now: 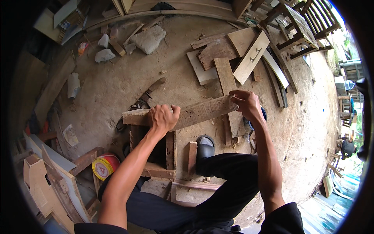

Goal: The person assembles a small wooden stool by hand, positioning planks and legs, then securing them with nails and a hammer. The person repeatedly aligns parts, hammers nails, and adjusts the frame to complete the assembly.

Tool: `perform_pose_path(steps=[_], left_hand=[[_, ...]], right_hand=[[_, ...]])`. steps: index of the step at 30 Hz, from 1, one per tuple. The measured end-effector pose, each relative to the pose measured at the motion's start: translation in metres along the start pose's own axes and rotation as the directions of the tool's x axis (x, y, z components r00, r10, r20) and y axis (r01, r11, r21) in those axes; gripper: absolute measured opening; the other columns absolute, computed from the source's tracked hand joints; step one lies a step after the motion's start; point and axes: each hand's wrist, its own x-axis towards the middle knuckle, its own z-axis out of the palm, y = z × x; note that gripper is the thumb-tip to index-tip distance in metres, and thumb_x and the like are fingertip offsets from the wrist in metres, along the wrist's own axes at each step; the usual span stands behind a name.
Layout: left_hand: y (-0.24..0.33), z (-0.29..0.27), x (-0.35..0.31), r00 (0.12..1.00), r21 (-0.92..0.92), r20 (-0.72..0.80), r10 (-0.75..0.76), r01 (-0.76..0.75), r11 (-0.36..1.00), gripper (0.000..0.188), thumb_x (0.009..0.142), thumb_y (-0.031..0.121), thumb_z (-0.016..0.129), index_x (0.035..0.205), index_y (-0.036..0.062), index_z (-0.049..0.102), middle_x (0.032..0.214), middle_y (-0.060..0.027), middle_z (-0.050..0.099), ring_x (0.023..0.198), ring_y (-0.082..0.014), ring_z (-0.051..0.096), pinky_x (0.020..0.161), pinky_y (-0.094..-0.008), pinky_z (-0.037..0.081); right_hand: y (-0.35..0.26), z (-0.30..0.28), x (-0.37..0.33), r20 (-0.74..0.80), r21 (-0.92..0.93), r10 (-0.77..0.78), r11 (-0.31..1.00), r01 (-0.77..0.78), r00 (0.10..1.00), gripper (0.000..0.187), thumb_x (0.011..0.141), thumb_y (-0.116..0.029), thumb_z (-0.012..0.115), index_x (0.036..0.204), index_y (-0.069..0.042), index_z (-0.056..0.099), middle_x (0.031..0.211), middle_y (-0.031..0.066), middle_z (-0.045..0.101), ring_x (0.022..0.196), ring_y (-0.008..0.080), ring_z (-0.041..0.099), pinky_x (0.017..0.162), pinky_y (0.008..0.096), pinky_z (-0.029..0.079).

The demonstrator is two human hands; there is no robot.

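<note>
A worn, rough wooden plank [204, 112] lies slantwise in front of me, its right end higher in view than its left. My left hand [163, 119] is closed in a fist-like grip over it, near its left part. Thumb and fingers of my right hand [246, 104] pinch the right end. Below the left part stands a low wooden frame [170, 150], and the plank's left end [134, 117] shows over it. Whether the plank rests on the frame or is held just above, I cannot tell. The underside of my left palm is hidden.
Scrap boards and a pale panel with a metal handle [253, 58] lie beyond my right hand. Stone chunks [148, 39] sit farther off at left. A red and yellow tin [105, 166] stands by my left forearm. My sandalled foot [205, 146] is beside a short wood block [192, 157].
</note>
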Motion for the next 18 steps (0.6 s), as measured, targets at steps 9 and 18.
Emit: perform_pose_path(steps=[9,18], left_hand=[[0.0001,-0.0001,0.0007,1.0,-0.023,0.013,0.006,-0.006,1.0,0.043,0.08,0.029,0.051,0.059,-0.0063,0.062,0.06,-0.0297,0.058,0.059,-0.0437,0.061,0.065,-0.0497,0.048],[-0.0004,0.0014,-0.0001,0.998,-0.02,-0.046,0.039,-0.04,0.999,0.045,0.081,0.03,0.05,0.056,-0.0063,0.061,0.056,-0.0287,0.057,0.054,-0.0421,0.06,0.062,-0.0486,0.048]], right_hand=[[0.0017,0.0032,0.0024,-0.007,-0.001,0.044,0.999,-0.044,0.999,0.026,0.084,-0.013,0.067,0.11,-0.011,0.069,0.107,0.0171,0.068,0.097,0.0261,0.067,0.083,0.0356,0.053],[0.0039,0.0026,0.0005,-0.034,-0.025,0.013,1.0,-0.014,0.999,0.025,0.084,-0.015,0.067,0.109,-0.011,0.07,0.108,0.0177,0.067,0.099,0.0268,0.066,0.082,0.0355,0.053]])
